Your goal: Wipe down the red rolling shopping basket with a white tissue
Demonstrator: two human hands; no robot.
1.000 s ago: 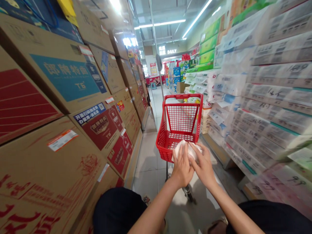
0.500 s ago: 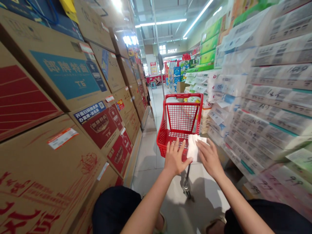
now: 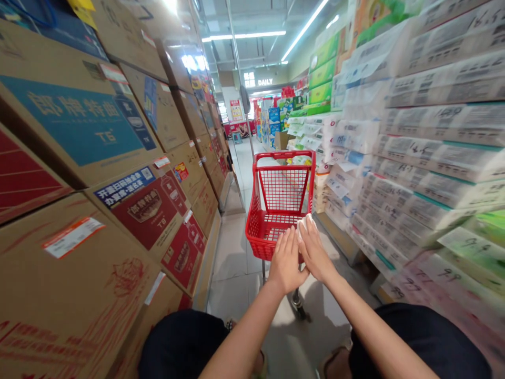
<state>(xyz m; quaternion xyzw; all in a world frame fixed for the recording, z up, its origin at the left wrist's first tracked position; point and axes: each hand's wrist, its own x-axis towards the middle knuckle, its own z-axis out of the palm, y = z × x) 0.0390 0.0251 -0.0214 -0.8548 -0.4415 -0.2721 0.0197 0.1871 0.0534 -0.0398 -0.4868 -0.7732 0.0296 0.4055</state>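
Note:
A small red shopping cart (image 3: 255, 226) with a mesh basket stands on the aisle floor right in front of me. Fingers stretched, my left hand (image 3: 284, 263) is at the basket's near rim and appears empty. Beside it, my right hand (image 3: 315, 255) covers a folded white tissue or cloth (image 3: 302, 225), of which only a strip shows by the fingertips. The two hands lie close together, thumb side to thumb side. Whether the cloth touches the rim is hidden beneath the right fingers.
Stacked cardboard boxes (image 3: 102, 263) wall the left side. Wrapped paper packs (image 3: 426, 158) with handwritten prices are piled on the right. A thin metal pole (image 3: 239, 58) rises beyond the cart. The tiled floor (image 3: 232, 263) runs on between the stacks.
My right hand has moved left with the white cloth, up against my left hand, and now hides most of the cloth. The view has shifted slightly to the right.

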